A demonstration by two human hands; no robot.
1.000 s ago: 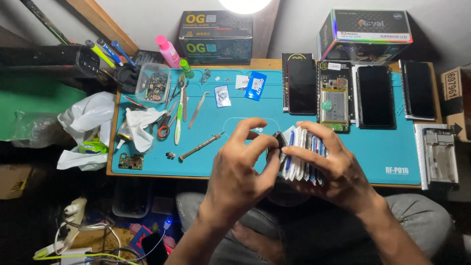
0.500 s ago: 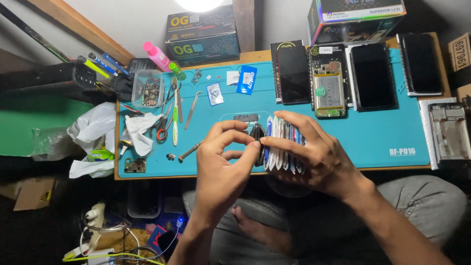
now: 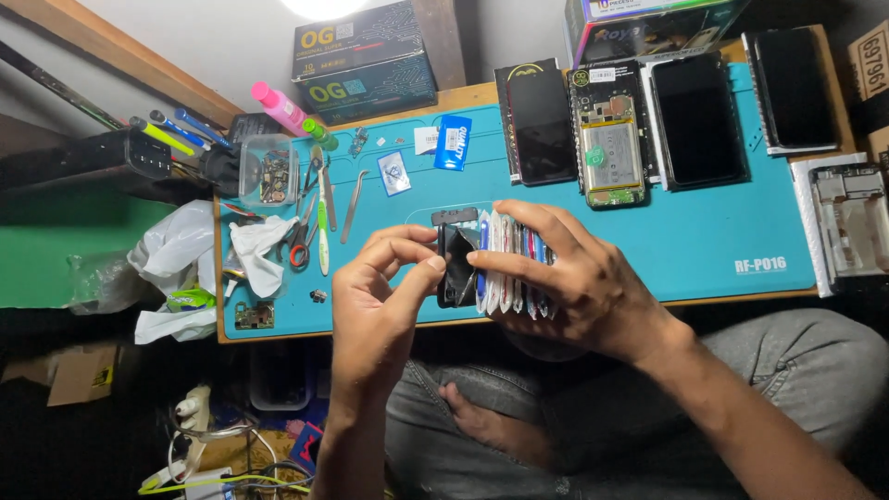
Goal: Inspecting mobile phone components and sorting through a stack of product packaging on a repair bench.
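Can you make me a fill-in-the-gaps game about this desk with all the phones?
1. The right hand holds a stack of small packets and the left hand pinches the ____ one at its end.
2. The work mat is ____ in colour.
3. The opened phone lies between two phones with ____ screens.

Missing words: black; blue; dark

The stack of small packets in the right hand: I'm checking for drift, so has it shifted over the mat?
Cannot tell: the camera itself shifted. The stack sits above the blue mat's near edge throughout.
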